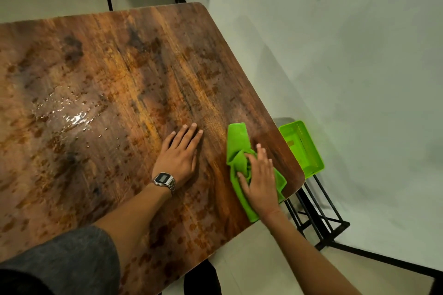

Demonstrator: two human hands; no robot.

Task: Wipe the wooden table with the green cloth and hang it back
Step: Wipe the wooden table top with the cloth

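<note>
Two flat hands: green cloth (242, 151), wooden table (119, 67).

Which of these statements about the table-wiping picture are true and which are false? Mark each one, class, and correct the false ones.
1. The right hand presses on the green cloth. True.
2. The left hand holds the cloth. False: it lies flat on the bare wooden table, apart from the cloth.
3. A wristwatch is worn on the left wrist. True.
4. The cloth lies on the wet patch. False: it is near the table's right edge, and the water glistens far to the left.
5. A green basket stands on the table. False: it sits beyond the table's edge, on a black stand.
</note>
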